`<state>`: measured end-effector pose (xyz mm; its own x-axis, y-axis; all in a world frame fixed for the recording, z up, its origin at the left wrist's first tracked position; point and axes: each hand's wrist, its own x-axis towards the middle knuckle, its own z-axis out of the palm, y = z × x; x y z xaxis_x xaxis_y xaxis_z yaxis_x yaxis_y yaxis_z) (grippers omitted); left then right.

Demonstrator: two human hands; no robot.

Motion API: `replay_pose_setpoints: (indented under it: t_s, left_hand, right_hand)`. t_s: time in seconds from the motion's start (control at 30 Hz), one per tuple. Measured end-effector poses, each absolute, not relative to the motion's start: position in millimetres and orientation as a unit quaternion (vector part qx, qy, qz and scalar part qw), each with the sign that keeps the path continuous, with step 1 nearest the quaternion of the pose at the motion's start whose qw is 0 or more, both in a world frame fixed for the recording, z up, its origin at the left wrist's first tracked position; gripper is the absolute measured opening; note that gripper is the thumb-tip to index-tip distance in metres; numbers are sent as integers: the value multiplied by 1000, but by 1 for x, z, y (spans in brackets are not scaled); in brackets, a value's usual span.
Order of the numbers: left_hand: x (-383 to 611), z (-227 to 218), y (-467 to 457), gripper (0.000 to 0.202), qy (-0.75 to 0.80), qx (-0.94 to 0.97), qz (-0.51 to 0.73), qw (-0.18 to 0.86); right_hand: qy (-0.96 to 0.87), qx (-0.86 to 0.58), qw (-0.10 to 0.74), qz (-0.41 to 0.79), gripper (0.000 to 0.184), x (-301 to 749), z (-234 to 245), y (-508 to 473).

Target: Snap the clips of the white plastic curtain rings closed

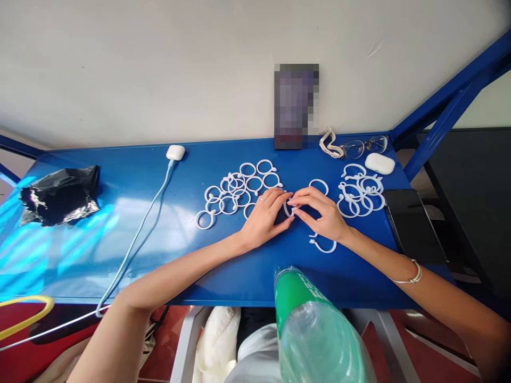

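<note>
Between the fingertips of both hands is a white plastic ring [288,208], partly hidden by the fingers. My left hand [265,215] pinches its left side, and my right hand [317,213] grips the right side with thumb and fingers. Left of the hands lies a spread of several closed white rings [228,204], one of them partly under my left hand. A white ring [319,187] rests just behind my right hand. An opened ring [325,250] lies below my right wrist. Farther right is a pile of several white rings [353,205], at least some with gaps.
A green-labelled plastic bottle [299,298] stands at the front edge. On the right are a phone [413,226], a white earbud case [379,164] and glasses [354,149]. Leftward lie a charger [175,152] with its cable and a black plastic bag [59,196]. A blurred-out device [293,106] leans on the wall.
</note>
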<state>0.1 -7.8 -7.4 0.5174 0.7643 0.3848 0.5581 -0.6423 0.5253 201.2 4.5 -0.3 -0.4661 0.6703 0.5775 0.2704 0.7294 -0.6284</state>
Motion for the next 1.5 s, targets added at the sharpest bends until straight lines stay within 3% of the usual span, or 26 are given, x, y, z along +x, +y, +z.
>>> replay_pose_setpoints:
  t_s: [1.5]
  left_hand:
    - [-1,0,-7,33,423,803,354,223]
  right_hand:
    - [-777,-377,424,271,12,200,3,4]
